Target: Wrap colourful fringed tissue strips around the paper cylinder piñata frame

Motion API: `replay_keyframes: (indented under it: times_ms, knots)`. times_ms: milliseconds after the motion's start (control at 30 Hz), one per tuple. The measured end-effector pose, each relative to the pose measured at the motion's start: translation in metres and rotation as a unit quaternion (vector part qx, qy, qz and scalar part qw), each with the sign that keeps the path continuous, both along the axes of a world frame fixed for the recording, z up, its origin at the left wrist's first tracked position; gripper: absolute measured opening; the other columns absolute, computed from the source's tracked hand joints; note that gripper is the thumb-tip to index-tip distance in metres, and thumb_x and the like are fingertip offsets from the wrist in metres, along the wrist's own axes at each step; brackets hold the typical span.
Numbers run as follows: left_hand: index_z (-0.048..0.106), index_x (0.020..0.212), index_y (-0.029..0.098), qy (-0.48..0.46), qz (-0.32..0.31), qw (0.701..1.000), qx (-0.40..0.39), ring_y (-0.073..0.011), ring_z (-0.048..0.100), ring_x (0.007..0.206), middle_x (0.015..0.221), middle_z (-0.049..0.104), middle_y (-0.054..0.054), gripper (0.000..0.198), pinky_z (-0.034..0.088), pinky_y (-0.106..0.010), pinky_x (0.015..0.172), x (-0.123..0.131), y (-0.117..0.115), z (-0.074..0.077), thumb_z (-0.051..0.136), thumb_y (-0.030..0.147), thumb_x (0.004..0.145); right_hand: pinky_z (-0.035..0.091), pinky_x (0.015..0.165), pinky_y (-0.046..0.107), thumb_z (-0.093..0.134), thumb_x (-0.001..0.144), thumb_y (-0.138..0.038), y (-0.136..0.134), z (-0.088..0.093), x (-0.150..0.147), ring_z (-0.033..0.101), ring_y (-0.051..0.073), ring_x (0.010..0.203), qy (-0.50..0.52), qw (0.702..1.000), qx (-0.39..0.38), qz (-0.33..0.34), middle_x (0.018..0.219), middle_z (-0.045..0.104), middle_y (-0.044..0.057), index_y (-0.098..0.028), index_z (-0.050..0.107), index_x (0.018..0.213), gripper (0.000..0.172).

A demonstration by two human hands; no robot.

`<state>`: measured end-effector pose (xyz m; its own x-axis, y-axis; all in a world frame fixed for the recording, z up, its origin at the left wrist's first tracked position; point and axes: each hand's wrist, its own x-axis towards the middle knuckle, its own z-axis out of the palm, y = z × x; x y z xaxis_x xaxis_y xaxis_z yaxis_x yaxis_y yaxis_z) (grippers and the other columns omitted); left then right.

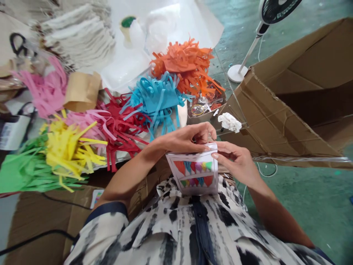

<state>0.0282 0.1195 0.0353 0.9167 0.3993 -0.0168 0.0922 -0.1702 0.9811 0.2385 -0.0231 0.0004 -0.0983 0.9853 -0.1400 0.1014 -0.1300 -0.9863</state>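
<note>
At the frame's centre, the person's left hand (190,137) pinches the top edge of a printed card (195,173), and the right hand (237,159) pinches its upper right corner between thumb and fingers. Above the hands lie blue strips (158,98), then orange strips (184,64); red strips (124,119) and yellow strips (70,141) spread leftward. A cardboard box (278,121) fills the right side, below a fan (275,13) at upper right.
</note>
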Motion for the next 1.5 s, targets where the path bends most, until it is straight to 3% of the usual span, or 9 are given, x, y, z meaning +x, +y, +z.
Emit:
replay_keyframes:
  times_ms: [200,400,600,1000,1133,1233,1367,1500]
  knots:
    - [0.065,0.107,0.018,0.017,-0.027,0.999,0.01,-0.0099,0.044,0.071,0.081,0.049,0.003,0.021,0.038,-0.02,0.062,0.004,-0.001,0.0,0.069,0.037,0.098,0.064,0.093,0.035,0.079,0.093,-0.044,-0.003,-0.004,0.002,0.078,0.023,0.108,0.009,1.0,-0.011,-0.022,0.126,0.08,0.006,-0.03,0.075,0.135,0.044]
    - [0.066,0.11,0.017,0.014,-0.038,0.999,-0.013,-0.0095,0.045,0.069,0.079,0.049,0.004,0.022,0.039,-0.02,0.061,0.001,0.002,0.004,0.071,0.033,0.095,0.063,0.096,0.036,0.077,0.095,-0.042,-0.003,-0.004,0.001,0.077,0.024,0.114,-0.008,1.0,-0.007,-0.014,0.131,0.079,0.005,-0.031,0.074,0.137,0.044]
    - [0.067,0.12,0.018,0.012,-0.058,0.997,0.048,-0.0093,0.043,0.067,0.076,0.048,0.005,0.025,0.037,-0.021,0.061,-0.001,0.006,0.004,0.068,0.028,0.097,0.063,0.099,0.037,0.079,0.094,-0.042,-0.003,-0.007,-0.001,0.076,0.025,0.116,-0.007,1.0,-0.011,-0.024,0.13,0.079,0.005,-0.029,0.077,0.133,0.041]
    - [0.073,0.127,0.019,0.014,-0.113,0.988,0.1,-0.0106,0.049,0.07,0.082,0.06,0.0,0.031,0.042,-0.021,0.067,0.001,0.017,0.005,0.064,0.023,0.097,0.064,0.093,0.037,0.076,0.094,-0.046,-0.002,-0.009,-0.002,0.077,0.027,0.109,-0.034,0.999,0.0,-0.033,0.124,0.08,0.006,-0.027,0.081,0.124,0.036]
    - [0.075,0.126,0.016,-0.012,-0.082,0.994,0.073,-0.0149,0.064,0.085,0.105,0.076,-0.01,0.032,0.051,-0.025,0.077,0.001,0.014,-0.005,0.065,0.034,0.101,0.062,0.1,0.04,0.073,0.096,-0.046,0.0,-0.009,-0.001,0.076,0.028,0.114,-0.015,1.0,-0.003,-0.028,0.13,0.078,0.008,-0.027,0.08,0.128,0.037]
    - [0.077,0.123,0.015,-0.036,-0.06,0.996,0.054,-0.0189,0.071,0.101,0.117,0.078,-0.014,0.032,0.053,-0.027,0.087,0.004,0.011,-0.01,0.06,0.037,0.105,0.06,0.104,0.041,0.072,0.097,-0.046,0.003,-0.008,-0.002,0.075,0.029,0.118,0.008,1.0,0.002,-0.013,0.132,0.078,0.008,-0.028,0.08,0.128,0.036]
    - [0.078,0.116,0.015,-0.008,-0.039,0.997,0.069,-0.0116,0.061,0.074,0.094,0.075,-0.006,0.031,0.046,-0.021,0.065,0.008,0.006,-0.005,0.064,0.039,0.102,0.06,0.103,0.039,0.073,0.096,-0.045,0.003,-0.005,-0.003,0.075,0.028,0.117,0.026,1.0,0.005,-0.002,0.131,0.078,0.007,-0.029,0.078,0.131,0.038]
    - [0.075,0.117,0.014,0.013,-0.033,0.997,0.072,-0.0076,0.043,0.061,0.07,0.054,0.005,0.028,0.032,-0.019,0.056,0.009,0.003,0.0,0.07,0.033,0.097,0.061,0.101,0.037,0.074,0.096,-0.047,0.0,-0.003,-0.004,0.076,0.027,0.112,0.005,1.0,0.003,-0.003,0.126,0.08,0.007,-0.027,0.079,0.128,0.038]
